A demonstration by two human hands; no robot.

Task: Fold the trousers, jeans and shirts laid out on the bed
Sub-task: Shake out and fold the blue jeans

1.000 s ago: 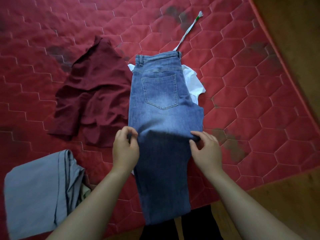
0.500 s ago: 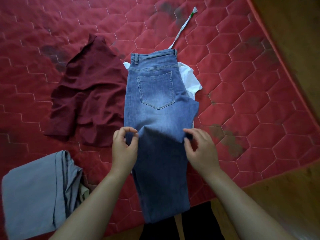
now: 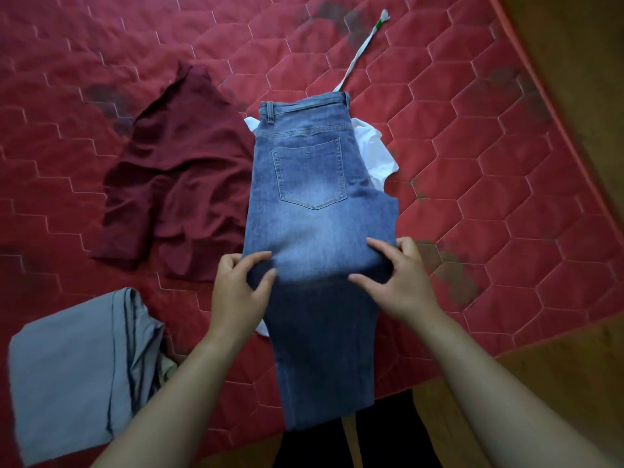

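Blue jeans [image 3: 314, 184] lie lengthwise on the red quilted bed [image 3: 506, 163], folded leg over leg, back pocket up, waistband at the far end and legs reaching past the near bed edge. My left hand [image 3: 239, 295] pinches the left edge of the jeans at thigh level between thumb and fingers. My right hand [image 3: 398, 282] grips the right edge at the same level. A white shirt [image 3: 374, 153] lies under the jeans, showing at the right and lower left. A maroon shirt [image 3: 179, 184] lies crumpled to the left.
Grey trousers [image 3: 74, 366] lie folded at the near left of the bed. A white strip with a green mark [image 3: 361, 49] lies beyond the waistband. Wooden floor [image 3: 557, 383] borders the bed at right and front. Dark stains dot the cover.
Both hands have closed further onto the jeans' side edges at thigh level, fingers now gathering the denim. The jeans and other clothes have stayed in place.
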